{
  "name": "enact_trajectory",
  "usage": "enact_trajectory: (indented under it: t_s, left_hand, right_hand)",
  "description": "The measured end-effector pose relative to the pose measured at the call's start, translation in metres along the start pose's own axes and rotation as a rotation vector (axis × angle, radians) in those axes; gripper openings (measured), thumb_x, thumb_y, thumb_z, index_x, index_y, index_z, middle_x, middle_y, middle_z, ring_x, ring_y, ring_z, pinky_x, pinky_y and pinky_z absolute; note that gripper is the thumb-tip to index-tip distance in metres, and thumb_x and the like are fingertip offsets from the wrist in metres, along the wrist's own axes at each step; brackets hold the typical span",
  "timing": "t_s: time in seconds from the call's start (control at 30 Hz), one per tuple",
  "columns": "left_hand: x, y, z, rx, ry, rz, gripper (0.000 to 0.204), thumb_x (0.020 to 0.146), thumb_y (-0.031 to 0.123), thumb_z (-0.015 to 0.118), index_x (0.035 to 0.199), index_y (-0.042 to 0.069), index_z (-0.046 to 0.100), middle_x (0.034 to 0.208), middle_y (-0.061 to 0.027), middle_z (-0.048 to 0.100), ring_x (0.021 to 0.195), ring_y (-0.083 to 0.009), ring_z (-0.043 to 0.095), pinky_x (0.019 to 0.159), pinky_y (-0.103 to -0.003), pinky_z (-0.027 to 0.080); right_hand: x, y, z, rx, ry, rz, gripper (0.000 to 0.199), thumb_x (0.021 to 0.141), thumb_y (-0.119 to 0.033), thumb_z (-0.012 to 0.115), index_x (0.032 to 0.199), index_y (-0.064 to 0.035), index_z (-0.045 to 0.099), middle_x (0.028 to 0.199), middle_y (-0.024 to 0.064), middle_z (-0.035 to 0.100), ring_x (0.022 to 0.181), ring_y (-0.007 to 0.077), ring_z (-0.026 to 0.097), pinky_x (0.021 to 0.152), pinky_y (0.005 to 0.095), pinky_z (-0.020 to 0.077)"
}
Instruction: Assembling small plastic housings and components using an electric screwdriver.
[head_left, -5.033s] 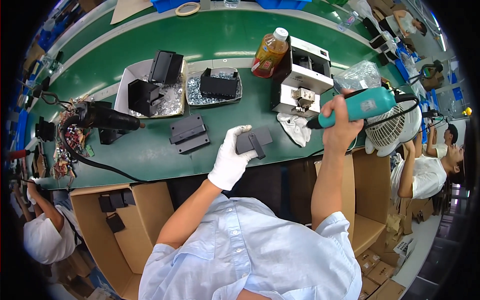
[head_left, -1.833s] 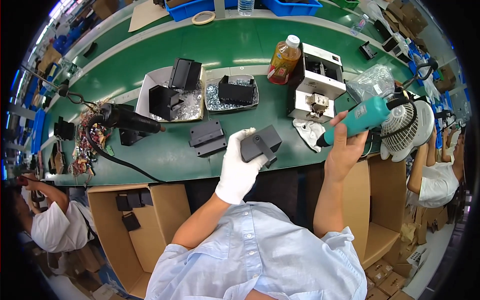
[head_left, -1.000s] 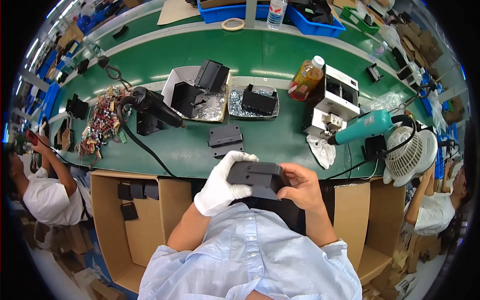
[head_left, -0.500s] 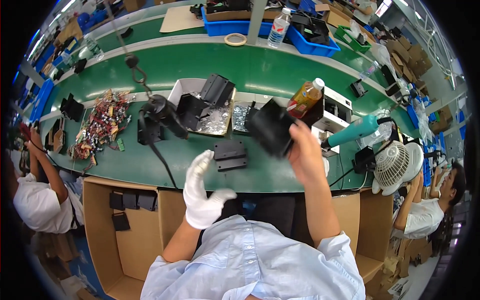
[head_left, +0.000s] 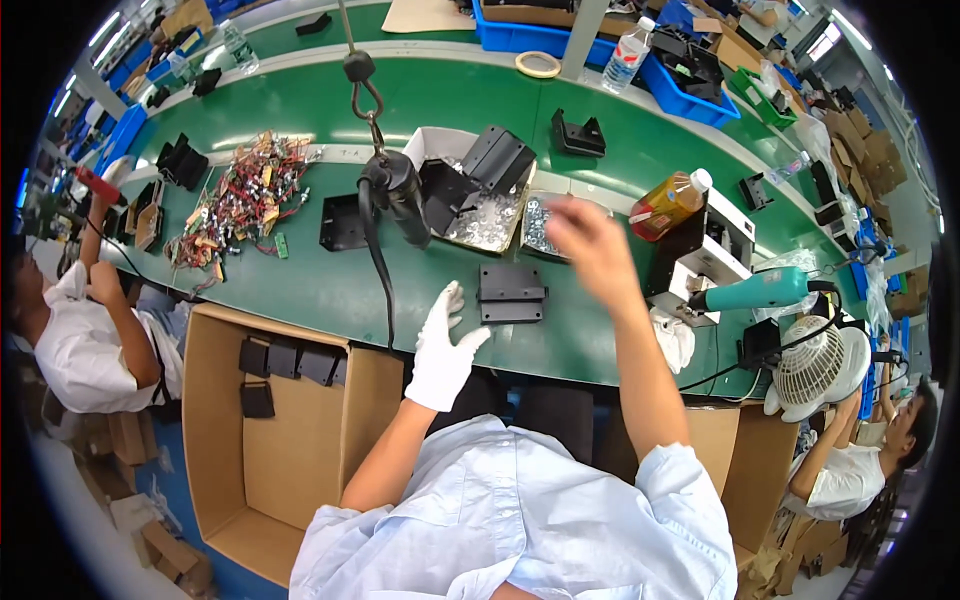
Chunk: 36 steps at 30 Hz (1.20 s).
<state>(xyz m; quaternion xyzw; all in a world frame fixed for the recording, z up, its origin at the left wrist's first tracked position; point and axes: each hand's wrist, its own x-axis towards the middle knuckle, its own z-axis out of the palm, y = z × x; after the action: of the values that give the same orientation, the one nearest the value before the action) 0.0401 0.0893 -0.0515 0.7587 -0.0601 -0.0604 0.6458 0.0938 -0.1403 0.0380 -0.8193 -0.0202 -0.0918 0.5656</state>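
My left hand point(head_left: 443, 350), in a white glove, is open with thumb and fingers apart and nothing in it. It hovers beside a flat black rectangular casing point(head_left: 511, 293) lying on the green bench. My bare right hand point(head_left: 597, 250) is smeared by motion near a small tray of metal screws point(head_left: 537, 226); its fingers are too blurred to read. Across the bench stands a black open bracket-shaped casing point(head_left: 578, 137). Behind the left hand, a box of small clear parts point(head_left: 487, 232) has black casings point(head_left: 497, 158) resting in it. A black power screwdriver point(head_left: 402, 200) hangs from above.
A heap of wired components point(head_left: 245, 195) lies left. To the right are a drink bottle point(head_left: 670, 203), a white machine point(head_left: 715, 255), a teal tool point(head_left: 755, 291) and a fan point(head_left: 810, 365). A cardboard box point(head_left: 262, 500) stands below the bench edge. People sit on both sides.
The black casing has left my right hand and now stands farther back on the bench. My view has shifted, and the left hand remains open near the flat casing.
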Motion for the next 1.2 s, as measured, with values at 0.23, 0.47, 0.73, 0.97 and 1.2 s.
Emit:
enact_trajectory:
  t_s: [0.23,0.47,0.73,0.97,1.2]
  left_hand:
    - [-0.003,0.003,0.023,-0.347,-0.11,-0.197,0.083,0.072,0.004,0.075,0.144,0.001,0.033,0.136,-0.0227,0.048,0.119,-0.0326,0.052,0.102,-0.04,0.042]
    - [-0.028,0.036,0.055,-0.365,-0.227,-0.053,0.091,0.066,0.003,0.079,0.144,0.0,0.032,0.138,-0.0237,0.047,0.124,-0.0351,0.05,0.106,-0.041,0.039]
    - [-0.027,0.05,0.093,0.099,-0.435,0.117,0.084,0.07,-0.004,0.073,0.144,-0.001,0.034,0.141,-0.019,0.046,0.126,-0.029,0.049,0.108,-0.036,0.037]
    - [-0.01,0.076,0.098,-0.357,-0.502,-0.206,0.087,0.071,-0.005,0.07,0.147,-0.002,0.027,0.143,-0.0205,0.043,0.128,-0.0269,0.047,0.105,-0.032,0.038]
    - [-0.019,0.086,0.105,0.068,-0.652,-0.071,0.096,0.07,0.001,0.072,0.15,-0.001,0.019,0.146,-0.0219,0.039,0.131,-0.0279,0.043,0.105,-0.033,0.038]
  right_hand:
    - [-0.076,0.022,0.032,-0.223,-0.141,-0.21,0.033,0.084,-0.004,0.063,0.117,-0.0022,0.06,0.103,0.0085,0.061,0.088,0.0245,0.057,0.081,0.0303,0.0459]
    - [-0.134,0.028,0.013,0.997,0.27,0.253,0.027,0.093,-0.005,0.056,0.119,-0.0001,0.057,0.102,0.0106,0.059,0.087,0.0155,0.056,0.077,0.0232,0.045]
    - [-0.163,0.03,-0.021,1.537,0.494,0.588,0.033,0.095,-0.009,0.055,0.126,-0.0008,0.049,0.108,0.0107,0.056,0.079,0.0128,0.056,0.069,0.0195,0.0442]
    - [-0.186,0.014,-0.027,0.641,0.347,0.547,0.024,0.092,-0.006,0.058,0.116,-0.0005,0.057,0.105,0.0071,0.057,0.071,0.0115,0.056,0.061,0.0209,0.0441]
    - [-0.186,0.028,-0.02,0.576,0.362,0.28,0.017,0.088,-0.002,0.062,0.104,0.0005,0.063,0.103,0.0044,0.055,0.061,0.0098,0.052,0.057,0.0201,0.0431]
